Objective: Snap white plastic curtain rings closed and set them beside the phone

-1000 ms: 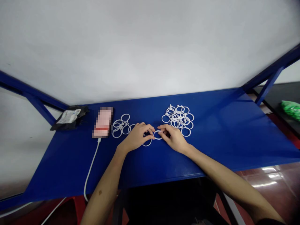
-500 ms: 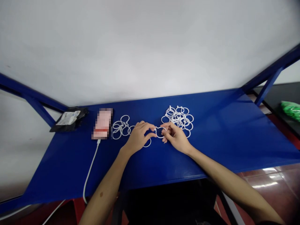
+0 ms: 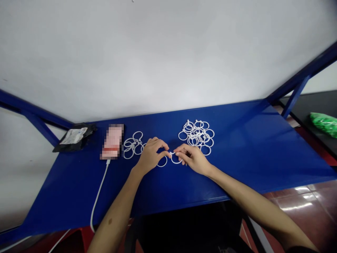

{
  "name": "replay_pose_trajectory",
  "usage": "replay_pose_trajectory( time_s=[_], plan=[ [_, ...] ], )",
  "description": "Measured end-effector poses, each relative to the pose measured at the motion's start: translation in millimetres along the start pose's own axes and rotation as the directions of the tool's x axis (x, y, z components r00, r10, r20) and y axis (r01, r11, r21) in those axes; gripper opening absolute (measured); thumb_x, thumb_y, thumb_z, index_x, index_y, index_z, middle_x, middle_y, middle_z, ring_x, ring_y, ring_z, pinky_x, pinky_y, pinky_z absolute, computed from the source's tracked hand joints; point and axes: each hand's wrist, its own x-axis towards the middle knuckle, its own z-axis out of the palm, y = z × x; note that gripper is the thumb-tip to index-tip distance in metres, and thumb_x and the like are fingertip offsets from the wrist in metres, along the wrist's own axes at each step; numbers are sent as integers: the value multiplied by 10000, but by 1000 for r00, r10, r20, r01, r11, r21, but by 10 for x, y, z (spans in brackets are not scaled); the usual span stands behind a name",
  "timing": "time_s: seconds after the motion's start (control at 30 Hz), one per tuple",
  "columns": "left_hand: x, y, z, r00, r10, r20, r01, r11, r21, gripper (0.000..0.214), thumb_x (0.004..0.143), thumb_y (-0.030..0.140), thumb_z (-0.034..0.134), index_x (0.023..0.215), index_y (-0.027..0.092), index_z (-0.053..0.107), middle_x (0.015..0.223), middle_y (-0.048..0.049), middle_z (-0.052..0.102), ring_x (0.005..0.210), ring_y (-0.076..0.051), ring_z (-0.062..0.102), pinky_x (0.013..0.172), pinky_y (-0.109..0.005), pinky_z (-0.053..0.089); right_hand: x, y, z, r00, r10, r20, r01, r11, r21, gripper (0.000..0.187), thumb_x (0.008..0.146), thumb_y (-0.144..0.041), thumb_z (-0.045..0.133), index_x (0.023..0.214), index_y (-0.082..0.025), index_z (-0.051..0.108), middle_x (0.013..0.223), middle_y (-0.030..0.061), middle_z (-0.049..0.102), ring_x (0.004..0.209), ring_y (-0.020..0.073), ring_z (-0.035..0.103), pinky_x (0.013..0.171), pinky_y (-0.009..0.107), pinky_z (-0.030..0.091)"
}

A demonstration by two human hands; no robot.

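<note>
Overall, we see a pale wall [image 3: 168, 59] behind a blue table [image 3: 244, 147], with blue bars [image 3: 297, 95] at both ends. At the right edge we find a black bench [image 3: 316, 103] bearing a green bag [image 3: 325, 123]. A black bag [image 3: 84, 137] with a white label lies at the table's far left corner. Beside it we note a phone [image 3: 112, 140], its surface pixelated, and a white cable [image 3: 101, 183] running from its near end to the table's front edge.

Near the table's middle, we observe the right hand [image 3: 193, 158] pinching a white ring [image 3: 177, 163] between thumb and forefinger, at the ring's upper right. The left hand [image 3: 152, 154] faces it, thumb and forefinger parted by a narrow gap; its thumb tip is at the ring's upper left, and we cannot tell whether they touch.

Behind the right hand we locate a pile [image 3: 196, 135] of overlapping rings. Between the phone and the left hand lies a smaller cluster [image 3: 133, 142]. One loose ring [image 3: 162, 166] lies partly under the left hand.
</note>
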Motion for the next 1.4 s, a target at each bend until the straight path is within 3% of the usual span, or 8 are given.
replay_pose_trajectory(
  time_s=[0.33, 0.5, 0.63, 0.73, 0.97, 1.17, 1.3, 1.4],
  plan=[
    [-18, 66, 38, 997, 73, -14, -72, 996, 52, 212, 814, 249, 758, 675, 231, 599, 771, 36, 707, 829, -187, 594, 840, -376, 407, -17, -51, -101, 984, -115, 137, 130, 985, -110, 215, 1001, -379, 539, 984, -211, 673, 720, -12, 654, 547, 100, 606, 552, 245, 499],
    [-2, 35, 30, 999, 44, -6, -43, 988, 145, 153, 897, 357, 681, 816, 235, 635, 857, 3, 722, 866, -204, 593, 846, -387, 414, 40, -73, -209, 938, -337, -76, 269, 852, -449, 184, 1008, -322, 528, 1021, -229, 686, 988, 62, 680, 897, 179, 660, 811, 343, 544],
    [-45, 11, -107, 996, 57, 74, -72, 971, 227, 114, 951, 253, 557, 987, 241, 664, 996, -23, 722, 961, -226, 586, 896, -417, 409, 112, -29, -429, 848, -431, -308, 140, 743, -655, 195, 1005, -293, 517, 1035, -228, 699, 968, 78, 655, 877, 203, 636, 764, 355, 536],
    [-140, -20, -221, 992, 45, 115, -75, 960, 271, 237, 914, 180, 533, 1100, 254, 660, 1087, -35, 696, 1052, -249, 560, 954, -449, 392, 146, 15, -563, 799, -480, -362, 54, 657, -752, 201, 995, -280, 522, 1074, -224, 698, 927, 85, 664, 867, 236, 605, 790, 397, 517],
    [-295, -118, -204, 978, -13, 206, -58, 941, 334, 106, 933, 261, 566, 980, 241, 658, 1062, -49, 677, 1046, -265, 542, 940, -468, 375, 245, 73, -542, 840, -452, -298, 7, 559, -829, 175, 977, -253, 533, 949, -199, 697, 866, 85, 673, 853, 259, 523, 800, 411, 452],
    [-141, -52, -108, 989, -20, 145, -23, 957, 288, 81, 950, 256, 546, 898, 231, 604, 930, -29, 687, 944, -236, 565, 890, -426, 395, 290, 113, -522, 847, -459, -267, -46, 438, -898, 192, 977, -279, 541, 989, -186, 708, 909, 111, 669, 889, 283, 502, 778, 417, 417],
    [-14, 26, 32, 997, -40, 65, 25, 977, 212, 56, 938, 259, 580, 912, 219, 609, 866, -16, 668, 875, -210, 585, 861, -400, 425, 204, 68, -512, 823, -497, -277, -21, 461, -887, 174, 978, -263, 550, 1001, -192, 707, 927, 101, 679, 901, 274, 512, 801, 422, 442],
    [-1, 60, 177, 1000, -17, -2, 17, 995, 100, 36, 923, 248, 614, 921, 213, 621, 865, -7, 673, 860, -194, 597, 855, -379, 452, 121, -7, -436, 825, -518, -225, 84, 506, -858, 158, 980, -248, 557, 1012, -195, 702, 946, 91, 689, 889, 250, 537, 828, 417, 465]
  ],
)
